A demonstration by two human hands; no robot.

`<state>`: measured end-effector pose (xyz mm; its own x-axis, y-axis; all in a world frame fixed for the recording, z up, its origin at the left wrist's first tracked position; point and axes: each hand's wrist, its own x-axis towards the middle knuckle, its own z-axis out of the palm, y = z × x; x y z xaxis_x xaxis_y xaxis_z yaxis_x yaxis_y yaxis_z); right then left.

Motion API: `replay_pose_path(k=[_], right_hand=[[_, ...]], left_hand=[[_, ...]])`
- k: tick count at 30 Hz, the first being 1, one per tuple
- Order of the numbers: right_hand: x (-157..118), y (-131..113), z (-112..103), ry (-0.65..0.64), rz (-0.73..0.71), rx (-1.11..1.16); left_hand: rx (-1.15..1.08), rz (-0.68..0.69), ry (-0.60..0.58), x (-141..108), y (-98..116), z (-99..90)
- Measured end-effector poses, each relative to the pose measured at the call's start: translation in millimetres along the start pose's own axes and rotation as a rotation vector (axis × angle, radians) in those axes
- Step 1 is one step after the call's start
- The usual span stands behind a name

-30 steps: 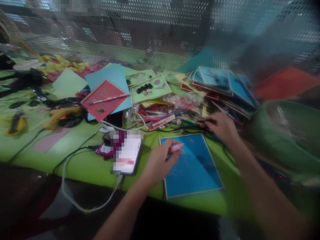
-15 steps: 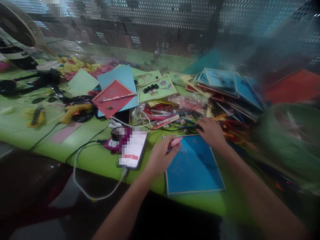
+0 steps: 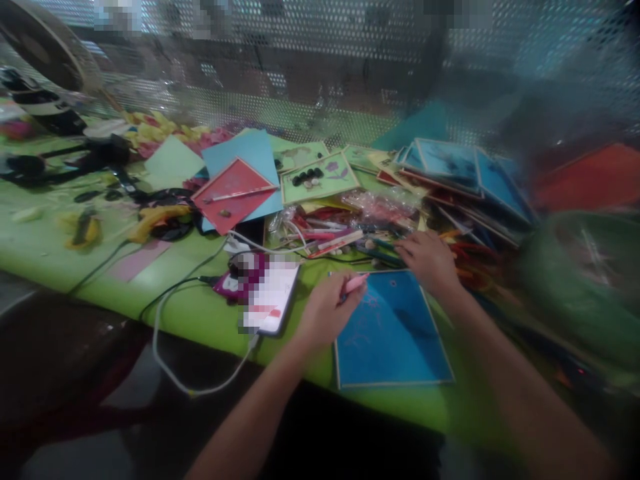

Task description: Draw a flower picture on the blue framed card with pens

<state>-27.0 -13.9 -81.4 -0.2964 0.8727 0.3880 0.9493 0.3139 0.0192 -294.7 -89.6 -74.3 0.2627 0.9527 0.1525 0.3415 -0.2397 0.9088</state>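
Observation:
A pink pen (image 3: 355,283) with a pointed tip rests in my left hand (image 3: 327,310), whose fingers are closed round it over the upper left corner of a blue board (image 3: 395,343). The board has a pale border, faint pinkish line drawings on its left side and a small mark near its top. My right hand (image 3: 429,262) is just beyond the board's upper right corner, fingers stretched out over a pile of pens and small craft pieces. Dark green pens (image 3: 381,252) lie by its fingertips; whether they touch is blurred.
A phone (image 3: 280,293) with a white cable lies left of the board. Behind are a red card (image 3: 237,193), a framed green picture (image 3: 320,177) and stacked blue boards (image 3: 445,163). A yellow glue gun (image 3: 157,220) lies left; a green basin (image 3: 585,280) stands right.
The view has shifted slightly, moving most things a little rightward in the picture. My right hand has moved slightly to the right over the pile. My left hand still holds the pink pen.

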Motion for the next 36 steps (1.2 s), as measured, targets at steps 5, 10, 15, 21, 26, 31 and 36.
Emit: replay_pose_path(k=[5, 10, 15, 21, 26, 31, 36], right_hand=[[16, -11, -3, -0.115, 0.013, -0.201], [16, -13, 3, -0.067, 0.026, -0.175], [10, -8, -3, 0.038, 0.006, 0.088], [-5, -25, -46, -0.110, -0.103, 0.415], [-23, -43, -76, -0.112, 0.067, 0.766], [-36, -59, -81, -0.001, 0.426, 1.315], [-41, -76, -81, -0.057, 0.452, 1.458]], left_hand=[[0.004, 0.005, -0.003, -1, -2, 1.0], [0.011, 0.027, 0.029, 0, -4, 1.7], [-0.001, 0.030, 0.110, 0, 0, -1.3], [-0.002, 0.109, 0.259, 1, 1, -7.5], [0.048, 0.098, 0.043, 3, -1, -8.7], [0.111, 0.184, -0.145, 3, 3, -3.8], [0.181, 0.211, -0.222, 3, 5, -1.4]])
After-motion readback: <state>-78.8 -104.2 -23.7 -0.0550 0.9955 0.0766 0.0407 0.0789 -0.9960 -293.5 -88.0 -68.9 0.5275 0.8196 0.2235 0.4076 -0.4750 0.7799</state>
